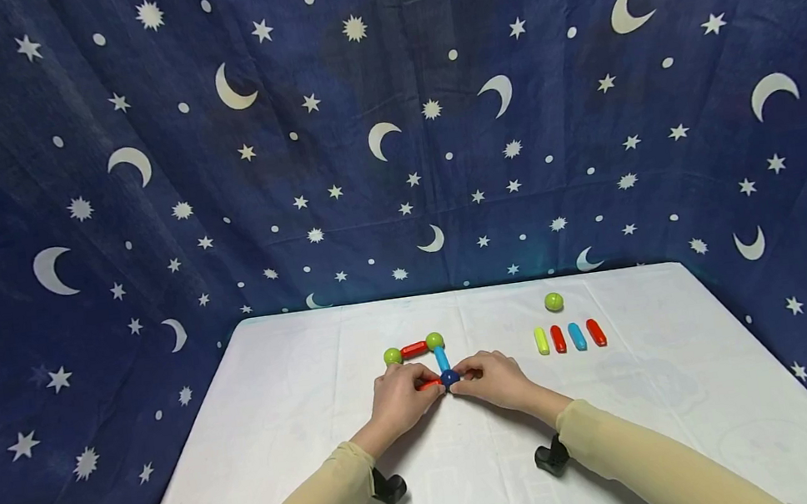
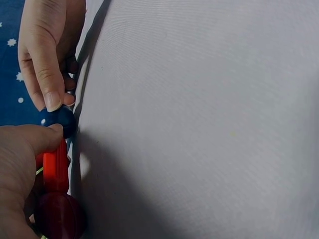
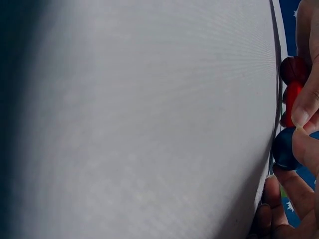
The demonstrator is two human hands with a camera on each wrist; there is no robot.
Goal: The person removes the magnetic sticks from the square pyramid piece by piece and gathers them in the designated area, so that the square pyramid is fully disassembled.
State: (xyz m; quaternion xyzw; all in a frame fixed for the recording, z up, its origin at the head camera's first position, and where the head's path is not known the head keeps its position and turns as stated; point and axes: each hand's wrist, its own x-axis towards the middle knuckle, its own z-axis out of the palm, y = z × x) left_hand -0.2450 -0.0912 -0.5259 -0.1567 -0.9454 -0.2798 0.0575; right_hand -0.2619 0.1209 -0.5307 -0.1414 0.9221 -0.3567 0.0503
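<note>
My left hand [image 1: 398, 395] grips a red rod [image 1: 430, 384], its thumb tip lying where the rod meets a dark blue ball [image 1: 449, 378]. From the other side my right hand [image 1: 495, 379] pinches that ball. A dark red ball [image 2: 61, 216] sits at the rod's other end in the left wrist view; in the head view the left hand hides it. From the blue ball a light blue rod [image 1: 442, 358] leads to a green ball [image 1: 434, 341]. Another red rod [image 1: 414, 350] links this to a second green ball [image 1: 393, 357], partly behind the left hand.
Right of the hands on the white-covered table [image 1: 621, 427] lie a yellow-green rod [image 1: 541, 341], a red rod [image 1: 558, 339], a blue rod [image 1: 577, 336] and another red rod [image 1: 596, 332]. Behind them is a loose green ball [image 1: 554, 301]. A starry blue curtain [image 1: 328, 127] surrounds the table.
</note>
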